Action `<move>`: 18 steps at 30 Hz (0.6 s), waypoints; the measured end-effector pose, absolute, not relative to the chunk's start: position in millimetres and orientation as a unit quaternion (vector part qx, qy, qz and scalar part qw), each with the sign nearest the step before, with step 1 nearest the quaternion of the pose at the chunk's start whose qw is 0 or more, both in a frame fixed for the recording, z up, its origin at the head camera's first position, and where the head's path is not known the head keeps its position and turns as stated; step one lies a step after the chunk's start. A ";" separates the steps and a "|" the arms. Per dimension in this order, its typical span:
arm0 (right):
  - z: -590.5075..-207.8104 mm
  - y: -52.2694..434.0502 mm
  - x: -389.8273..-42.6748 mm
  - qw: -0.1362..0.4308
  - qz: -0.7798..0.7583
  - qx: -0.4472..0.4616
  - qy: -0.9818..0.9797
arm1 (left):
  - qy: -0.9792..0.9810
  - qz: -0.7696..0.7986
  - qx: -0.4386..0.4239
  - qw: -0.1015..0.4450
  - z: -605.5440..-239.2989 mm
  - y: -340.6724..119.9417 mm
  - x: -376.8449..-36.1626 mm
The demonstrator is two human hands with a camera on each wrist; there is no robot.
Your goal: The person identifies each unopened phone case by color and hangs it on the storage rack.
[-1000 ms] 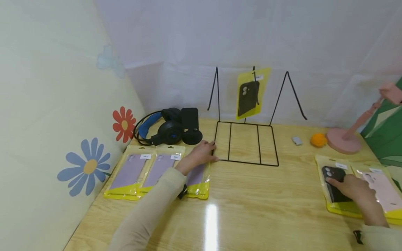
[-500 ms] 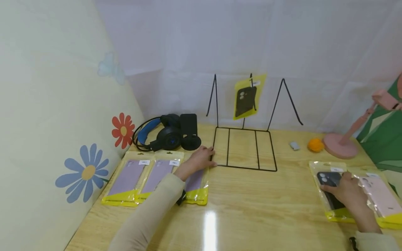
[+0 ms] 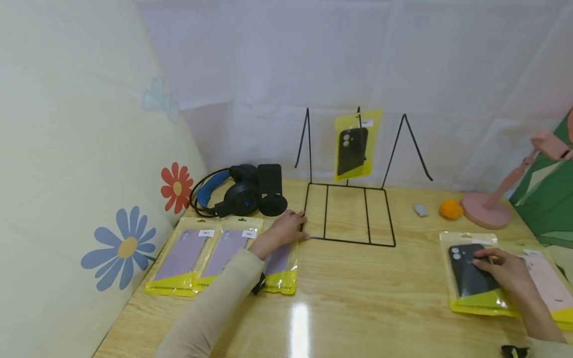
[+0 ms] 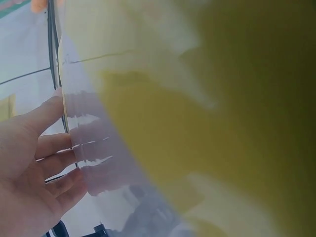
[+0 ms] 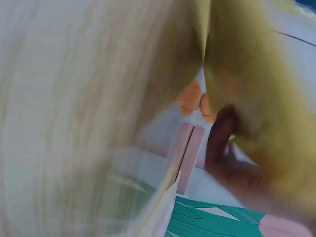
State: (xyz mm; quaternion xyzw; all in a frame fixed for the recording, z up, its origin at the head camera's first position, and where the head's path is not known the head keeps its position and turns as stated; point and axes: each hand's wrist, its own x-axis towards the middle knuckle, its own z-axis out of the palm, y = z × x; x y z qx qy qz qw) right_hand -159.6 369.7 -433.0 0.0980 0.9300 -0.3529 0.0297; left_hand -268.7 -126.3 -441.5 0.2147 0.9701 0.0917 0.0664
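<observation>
My left hand (image 3: pixel 284 228) grips the left front corner of a black wire display rack (image 3: pixel 344 241); in the left wrist view the fingers (image 4: pixel 54 148) curl at its wire, partly behind a clear-and-yellow bag. At the right, my right hand (image 3: pixel 508 268) pinches a bagged black phone case (image 3: pixel 470 268) by its right side. The bag looks raised off the table and overlaps a bagged pink phone case (image 3: pixel 543 278). Another bagged black phone case (image 3: pixel 352 149) hangs from the rack's middle hook. Blur in the right wrist view hides part of the grip.
Bagged purple phone cases (image 3: pixel 181 256) lie left, one partly under my left arm. Behind them are headphones (image 3: pixel 241 196) and a black phone stand (image 3: pixel 270 186). A grey small object (image 3: pixel 420 210), an orange ball (image 3: pixel 450 209) and a pink lamp (image 3: pixel 488 206) stand back right.
My right hand has taken hold of the bagged black phone case and shifted it slightly left, up from the table. The left hand stays on the rack. The head view has tilted slightly.
</observation>
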 end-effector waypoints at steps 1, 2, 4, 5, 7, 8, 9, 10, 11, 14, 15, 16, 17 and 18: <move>-432.5 368.5 -158.3 0.030 -0.375 0.098 0.921 | 0.970 0.091 0.215 0.068 -441.0 -126.0 -268.6; -430.9 365.6 -156.7 0.033 -0.384 0.097 0.918 | 0.970 0.090 0.215 0.070 -440.5 -125.6 -268.5; -426.9 356.7 -154.0 0.037 -0.412 0.080 0.907 | 0.970 0.090 0.215 0.074 -439.2 -125.4 -268.1; -424.2 350.2 -152.6 0.034 -0.423 0.066 0.903 | 0.970 0.091 0.214 0.075 -438.6 -125.3 -267.9; -417.8 333.4 -150.2 0.011 -0.450 0.035 0.892 | 0.970 0.091 0.213 0.076 -437.6 -125.4 -267.8; -414.1 323.5 -149.3 -0.005 -0.456 0.018 0.890 | 0.970 0.092 0.212 0.075 -437.4 -125.5 -268.0; -410.9 313.7 -149.1 -0.021 -0.467 0.000 0.884 | 0.970 0.094 0.212 0.073 -437.1 -125.7 -268.0; -407.3 303.1 -148.6 -0.037 -0.471 -0.016 0.881 | 0.970 0.096 0.211 0.072 -437.2 -125.8 -268.3; -403.7 292.2 -148.2 -0.052 -0.470 -0.030 0.880 | 0.970 0.097 0.211 0.071 -437.6 -125.9 -268.5; -393.6 260.0 -147.3 -0.082 -0.476 -0.069 0.873 | 0.969 0.099 0.215 0.072 -439.8 -126.3 -268.8; -389.9 249.8 -147.1 -0.090 -0.481 -0.080 0.868 | 0.969 0.099 0.216 0.073 -440.2 -126.4 -268.8; -385.9 239.9 -146.7 -0.100 -0.486 -0.091 0.863 | 0.968 0.100 0.218 0.071 -440.6 -126.5 -269.1; -381.8 230.5 -147.1 -0.114 -0.493 -0.105 0.856 | 0.968 0.098 0.219 0.069 -440.8 -126.5 -269.5; -377.2 222.0 -148.0 -0.128 -0.500 -0.120 0.848 | 0.968 0.100 0.219 0.067 -440.6 -126.4 -270.0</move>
